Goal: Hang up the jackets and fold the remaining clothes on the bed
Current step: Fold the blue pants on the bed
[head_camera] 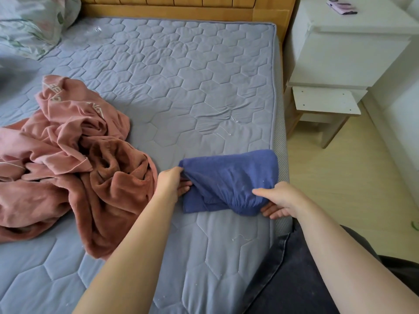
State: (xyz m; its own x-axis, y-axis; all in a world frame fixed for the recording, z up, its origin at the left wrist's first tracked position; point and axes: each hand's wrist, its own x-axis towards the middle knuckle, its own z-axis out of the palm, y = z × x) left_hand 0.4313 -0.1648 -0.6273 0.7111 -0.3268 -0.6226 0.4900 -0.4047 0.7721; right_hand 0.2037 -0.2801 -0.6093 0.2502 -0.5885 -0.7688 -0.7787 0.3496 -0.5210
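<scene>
On the bed (181, 75), by its right edge, a garment (229, 177), held at either end by the left hand (172, 182) and right hand (281, 198). On the bed's left side, a heap of clothes (68, 155); at its far left corner, a pillow (29, 23). Right of the bed's head, a nightstand (340, 53) with a phone (342, 6) on top.

A wide stretch of quilted mattress (181, 75) is lying open between the headboard (170, 10) and the blue garment (229, 177), leaving hands plenty of room. The pink heap of clothes (68, 155) is crowding the left side, just beside the left hand (172, 182). The white nightstand (340, 53) is standing near the mattress's right edge; a pillow (29, 21) is filling the far left corner.
</scene>
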